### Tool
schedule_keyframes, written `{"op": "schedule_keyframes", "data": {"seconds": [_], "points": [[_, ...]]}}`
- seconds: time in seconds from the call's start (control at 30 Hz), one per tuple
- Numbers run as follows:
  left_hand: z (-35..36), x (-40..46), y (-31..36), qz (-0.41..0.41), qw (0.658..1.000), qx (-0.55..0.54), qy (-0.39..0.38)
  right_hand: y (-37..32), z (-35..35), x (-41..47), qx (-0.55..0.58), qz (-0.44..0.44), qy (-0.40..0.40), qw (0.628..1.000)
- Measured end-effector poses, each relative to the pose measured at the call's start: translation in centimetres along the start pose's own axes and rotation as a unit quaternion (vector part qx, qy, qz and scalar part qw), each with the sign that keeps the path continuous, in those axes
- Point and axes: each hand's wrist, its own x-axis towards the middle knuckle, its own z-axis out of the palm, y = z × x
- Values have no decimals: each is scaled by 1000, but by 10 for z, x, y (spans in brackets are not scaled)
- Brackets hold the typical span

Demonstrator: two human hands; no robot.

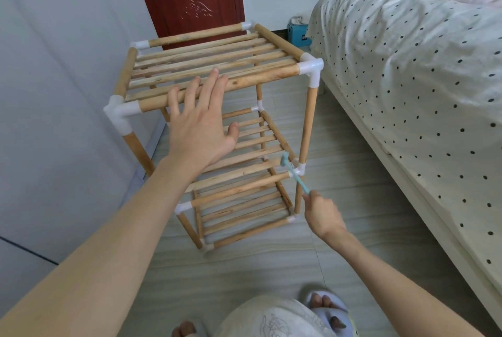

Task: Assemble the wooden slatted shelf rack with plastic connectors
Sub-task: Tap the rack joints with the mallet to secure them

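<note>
Three-tier rack (217, 108) stands upright on floor (353, 200) by bed (407, 64). Left hand (202, 122) flat, fingers straight, over top front rail. Right hand (323, 214), lower right of it, grip clenched round small teal mallet (292, 170) at mid-tier connector (298, 170).

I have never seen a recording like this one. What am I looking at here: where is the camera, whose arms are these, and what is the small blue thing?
There is no machine here. A person wears one camera on the head, so you look forward and down along their own two bare arms; their feet in slippers show at the bottom edge.

In front of them a wooden rack stands on the floor, between a white wall and a bed. It has three levels of wooden slats, joined at the corners by white plastic connectors.

The left hand reaches out with straight, spread fingers over the front bar of the top level. The right hand grips a small blue hammer, whose head is at the front right connector of the middle level.
</note>
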Motion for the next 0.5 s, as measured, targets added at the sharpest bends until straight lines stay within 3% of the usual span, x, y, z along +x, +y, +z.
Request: {"op": "schedule_keyframes", "data": {"seconds": [0.07,0.1,0.17,0.23,0.3,0.4,0.5], "points": [[0,0,0,1,1000,2,-4,-3,-2,-2,51,-41,98,993],[0,0,0,1,1000,3,-4,-4,-3,0,39,-45,86,995],[-1,0,0,0,1000,1,-5,-2,-1,-2,-53,-8,-48,997],[0,0,0,1,1000,0,-6,3,-4,1,-109,-10,-88,990],[0,0,-1,0,1000,0,-3,0,-15,4,-91,-65,6,994],[0,0,0,3,1000,0,-2,-1,-36,4,-23,-171,182,968],[0,0,0,1,1000,2,-2,-2,-55,1,108,-161,262,945]]}}
